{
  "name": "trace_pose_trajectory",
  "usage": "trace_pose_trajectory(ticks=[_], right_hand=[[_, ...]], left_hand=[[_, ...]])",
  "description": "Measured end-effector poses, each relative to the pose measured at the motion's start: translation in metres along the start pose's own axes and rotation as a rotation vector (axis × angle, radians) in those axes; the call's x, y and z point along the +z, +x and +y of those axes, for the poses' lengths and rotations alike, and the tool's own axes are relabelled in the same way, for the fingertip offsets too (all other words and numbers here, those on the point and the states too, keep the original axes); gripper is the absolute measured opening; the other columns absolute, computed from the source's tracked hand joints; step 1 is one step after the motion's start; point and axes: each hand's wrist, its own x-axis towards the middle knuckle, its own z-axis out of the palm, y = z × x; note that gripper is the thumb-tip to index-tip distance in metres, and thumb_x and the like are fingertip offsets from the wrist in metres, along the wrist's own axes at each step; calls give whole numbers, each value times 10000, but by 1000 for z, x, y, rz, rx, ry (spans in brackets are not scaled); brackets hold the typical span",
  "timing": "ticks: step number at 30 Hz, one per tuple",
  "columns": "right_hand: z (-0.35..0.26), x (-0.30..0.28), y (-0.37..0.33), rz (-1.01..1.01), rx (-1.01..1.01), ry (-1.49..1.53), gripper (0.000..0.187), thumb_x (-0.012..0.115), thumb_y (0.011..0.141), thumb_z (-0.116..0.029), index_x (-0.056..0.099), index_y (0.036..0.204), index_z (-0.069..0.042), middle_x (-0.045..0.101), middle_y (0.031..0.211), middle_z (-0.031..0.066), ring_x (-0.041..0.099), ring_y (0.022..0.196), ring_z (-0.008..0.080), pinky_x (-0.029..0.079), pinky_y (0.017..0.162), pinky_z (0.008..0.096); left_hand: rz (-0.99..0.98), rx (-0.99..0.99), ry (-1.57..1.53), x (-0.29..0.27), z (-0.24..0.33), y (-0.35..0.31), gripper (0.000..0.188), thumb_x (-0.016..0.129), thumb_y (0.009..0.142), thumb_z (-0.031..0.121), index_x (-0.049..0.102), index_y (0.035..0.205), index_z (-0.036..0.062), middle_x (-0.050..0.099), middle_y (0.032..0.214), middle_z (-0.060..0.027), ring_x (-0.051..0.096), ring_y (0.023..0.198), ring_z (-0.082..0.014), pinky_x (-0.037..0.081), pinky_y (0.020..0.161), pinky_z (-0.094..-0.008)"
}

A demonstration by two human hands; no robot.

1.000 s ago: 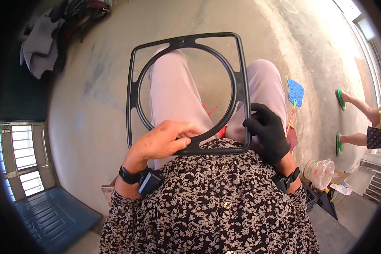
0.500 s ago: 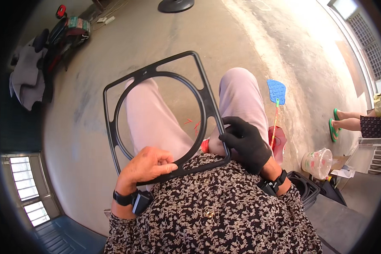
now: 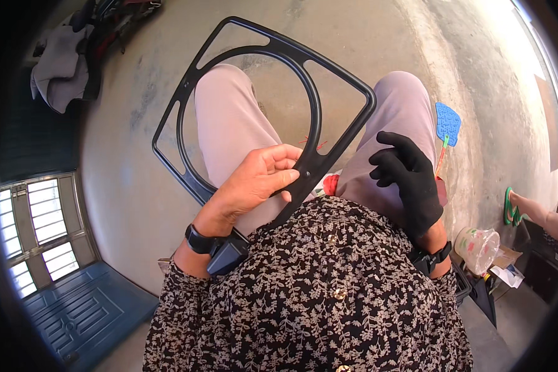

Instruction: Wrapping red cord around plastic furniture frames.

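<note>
A black-and-cream floral blouse [image 3: 310, 297] lies nearest, with black-strapped wrist devices [image 3: 228, 255] on both forearms. Just beyond it, the bare left hand [image 3: 268, 173] grips a black square frame [image 3: 317, 118] with rounded corners and a large round opening. The thumb lies on top of the frame's near side, with the other fingers at the ring's inner edge and partly hidden. The frame is turned cornerwise above the lap, slanting toward the far left. To its right, the right hand [image 3: 409, 180], in a black glove, is well apart from it, fingers loosely bent and partly spread, visibly holding nothing. Below are pale pink trousers [image 3: 229, 118].

Farther right are a clear-wrapped round tub [image 3: 477, 250], a blue fly swatter [image 3: 448, 124] and, beyond the tub, green flip-flops [image 3: 509, 206] on another person's feet. A grey draped cover [image 3: 62, 68] stands at the far left beside the concrete floor [image 3: 347, 37].
</note>
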Motion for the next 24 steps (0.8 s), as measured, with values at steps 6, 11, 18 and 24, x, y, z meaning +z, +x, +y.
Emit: trace_pose_trajectory(ticks=[6,11,18,24], right_hand=[[1,1,-2,-19,-27,-28,365,588,877,-127,561,1222,-12,645,867,54,613,751,120,485,669,244],[1,-1,0,-56,8,-30,357,595,871,-114,566,1207,2,631,829,47,606,728,118,486,670,241],[-3,-9,-6,-51,36,35,353,590,872,-107,565,1204,10,635,826,57,604,727,114,486,692,238],[-3,-16,-13,-125,77,-3,325,578,887,-105,555,1189,13,631,846,43,583,754,96,483,709,242]], left_hand=[[-7,6,-79,0,0,-3,288,574,883,36,565,1161,-38,641,917,-33,543,667,-41,455,595,-167],[16,-7,-7,-2,-9,4,236,602,885,57,581,1110,-10,668,897,-28,550,649,-28,415,506,-162],[-20,-44,40,-8,-14,-4,124,614,893,89,623,972,-6,635,786,-3,457,504,-15,322,435,-173],[400,133,-420,-25,-15,-16,140,583,924,129,576,1015,23,610,797,-29,504,547,-60,395,419,-190]])
